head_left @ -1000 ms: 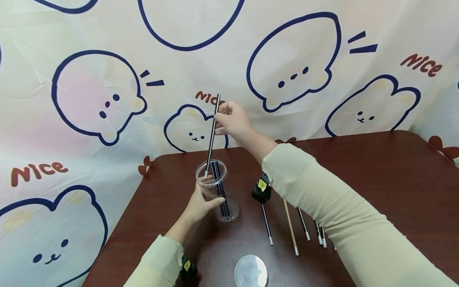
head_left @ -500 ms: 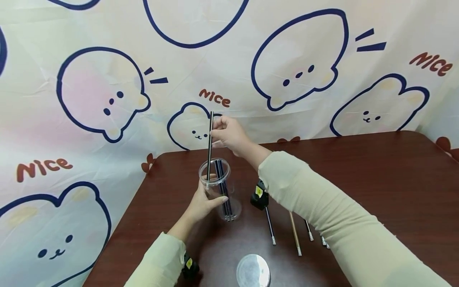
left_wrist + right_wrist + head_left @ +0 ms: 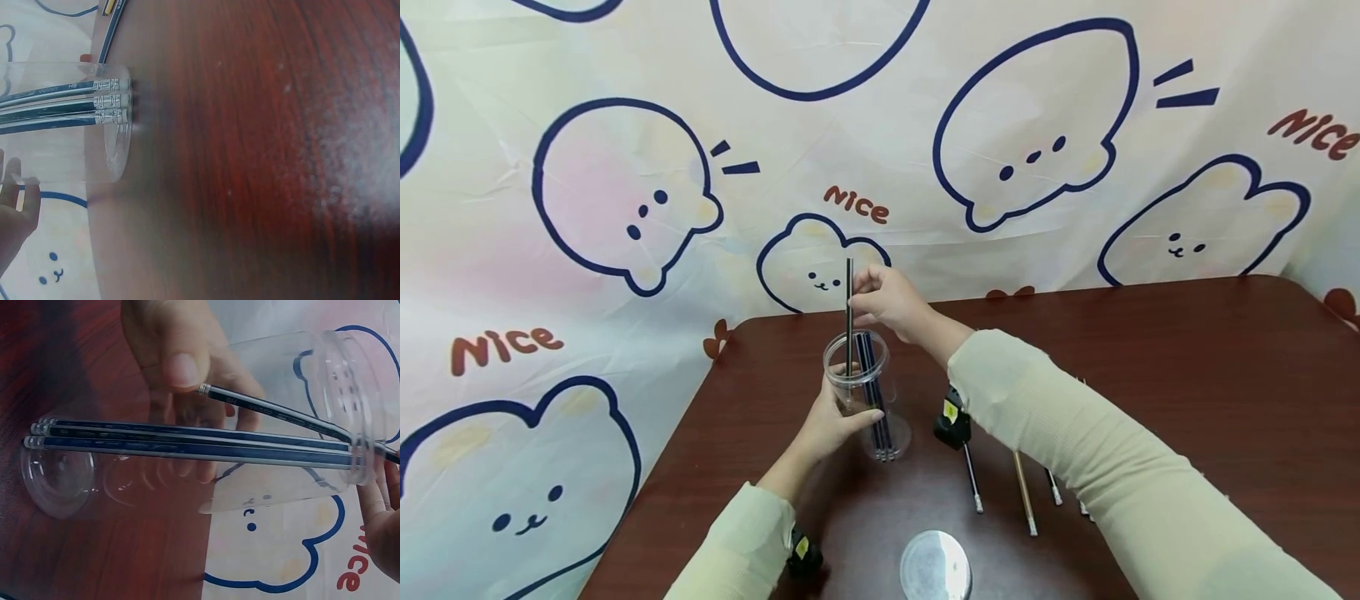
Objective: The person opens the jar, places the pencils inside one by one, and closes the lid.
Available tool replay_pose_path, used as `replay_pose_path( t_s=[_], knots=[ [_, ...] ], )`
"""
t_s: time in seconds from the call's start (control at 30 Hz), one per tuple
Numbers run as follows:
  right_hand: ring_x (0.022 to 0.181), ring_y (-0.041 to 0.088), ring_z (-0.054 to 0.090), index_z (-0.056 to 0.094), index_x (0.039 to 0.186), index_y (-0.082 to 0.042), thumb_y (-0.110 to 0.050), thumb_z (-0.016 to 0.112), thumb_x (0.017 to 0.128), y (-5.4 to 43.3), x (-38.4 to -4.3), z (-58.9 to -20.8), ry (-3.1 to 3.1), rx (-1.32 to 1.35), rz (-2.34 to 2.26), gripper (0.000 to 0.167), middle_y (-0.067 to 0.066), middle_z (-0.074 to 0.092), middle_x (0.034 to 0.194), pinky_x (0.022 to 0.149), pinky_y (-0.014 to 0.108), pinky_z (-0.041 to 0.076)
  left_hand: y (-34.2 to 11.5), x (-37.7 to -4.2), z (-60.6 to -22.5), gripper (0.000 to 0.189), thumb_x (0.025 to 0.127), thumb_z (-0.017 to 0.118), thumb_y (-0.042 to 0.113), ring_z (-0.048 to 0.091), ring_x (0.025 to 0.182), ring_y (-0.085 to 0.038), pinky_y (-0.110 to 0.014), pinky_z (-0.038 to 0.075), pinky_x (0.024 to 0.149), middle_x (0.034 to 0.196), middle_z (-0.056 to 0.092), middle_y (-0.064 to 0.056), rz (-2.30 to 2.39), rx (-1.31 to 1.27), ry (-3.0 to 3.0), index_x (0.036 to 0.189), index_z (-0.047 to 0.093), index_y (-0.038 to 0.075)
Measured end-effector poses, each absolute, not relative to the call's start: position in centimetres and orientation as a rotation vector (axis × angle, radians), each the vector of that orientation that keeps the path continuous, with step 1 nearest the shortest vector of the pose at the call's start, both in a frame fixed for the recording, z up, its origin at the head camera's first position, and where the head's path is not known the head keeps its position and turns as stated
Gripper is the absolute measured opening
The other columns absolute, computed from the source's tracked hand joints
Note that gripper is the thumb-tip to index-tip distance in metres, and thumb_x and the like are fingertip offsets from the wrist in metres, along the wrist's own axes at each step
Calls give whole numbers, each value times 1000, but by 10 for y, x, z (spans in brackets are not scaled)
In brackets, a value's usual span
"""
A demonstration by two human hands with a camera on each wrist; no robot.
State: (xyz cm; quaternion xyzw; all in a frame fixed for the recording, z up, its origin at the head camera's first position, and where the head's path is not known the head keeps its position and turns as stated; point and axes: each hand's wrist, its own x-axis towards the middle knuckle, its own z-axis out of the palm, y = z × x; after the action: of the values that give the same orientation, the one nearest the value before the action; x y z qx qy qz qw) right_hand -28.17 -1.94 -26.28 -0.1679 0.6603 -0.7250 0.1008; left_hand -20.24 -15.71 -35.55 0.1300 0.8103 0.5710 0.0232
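In the head view my left hand (image 3: 827, 425) grips a clear plastic jar (image 3: 854, 381), tilted above the brown table. Three dark striped pencils (image 3: 50, 109) stand inside it, eraser ends at its bottom. My right hand (image 3: 891, 304) pinches another dark pencil (image 3: 850, 283) near its upper end. That pencil's lower part is through the jar's mouth. The right wrist view shows its metal-banded end (image 3: 204, 389) inside the jar, near my left thumb (image 3: 182, 369) and well above the bottom.
A round clear lid (image 3: 936, 567) lies at the table's near edge. Right of the jar lie a dark pencil (image 3: 973, 479), a wood-coloured pencil (image 3: 1026, 500) and more pencils partly hidden under my right sleeve (image 3: 1037, 400). A patterned cloth (image 3: 1015, 250) hangs behind the table.
My right hand has come down, lowering the pencil deeper into the jar. The pencil now stands nearly upright. My left hand keeps its grip on the jar.
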Motion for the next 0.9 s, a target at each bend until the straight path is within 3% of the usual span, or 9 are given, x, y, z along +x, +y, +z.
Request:
replay_pose_path(
  t_s=[0.13,0.27,0.4,0.53,0.7,0.9],
  knots=[
    [68,19,50,43,90,1,11,49,78,-20,-281,-267,1931,-498,-2174,16,9,45,81,67,37,48,-157,-204,-357,66,73,65,0,53,88,-23,-32,41,77,113,45,-16,1792,425,2484,123,22,4],
    [66,19,50,42,109,0,12,48,78,-20,-281,-269,1917,-536,-2204,33,10,46,82,61,34,48,-157,-205,-359,67,72,65,-1,53,88,-22,-31,41,77,112,46,-16,1822,442,2464,123,22,4],
    [64,19,50,36,128,-11,13,49,78,-21,-283,-271,1937,-603,-2211,57,10,45,82,57,33,48,-158,-205,-360,67,72,64,-2,52,91,-24,-32,40,79,114,45,-16,1841,443,2441,123,21,4],
    [62,19,50,31,133,-25,13,49,78,-20,-284,-273,1978,-710,-2189,69,12,45,84,54,34,48,-159,-205,-359,68,72,65,0,52,90,-23,-33,39,79,111,48,-16,1802,429,2483,124,22,4],
    [63,21,50,37,130,-20,8,50,81,-19,-284,-275,2056,-820,-2129,58,14,44,87,58,34,49,-159,-207,-358,68,73,64,-2,54,88,-22,-34,41,79,114,45,-16,1826,443,2436,124,20,4],
    [71,23,54,50,118,-13,-5,51,86,-17,-284,-276,2128,-746,-2118,33,14,49,89,61,32,49,-158,-205,-356,68,72,65,-1,51,87,-20,-34,38,80,114,43,-15,1807,443,2475,124,22,4]
  ],
)
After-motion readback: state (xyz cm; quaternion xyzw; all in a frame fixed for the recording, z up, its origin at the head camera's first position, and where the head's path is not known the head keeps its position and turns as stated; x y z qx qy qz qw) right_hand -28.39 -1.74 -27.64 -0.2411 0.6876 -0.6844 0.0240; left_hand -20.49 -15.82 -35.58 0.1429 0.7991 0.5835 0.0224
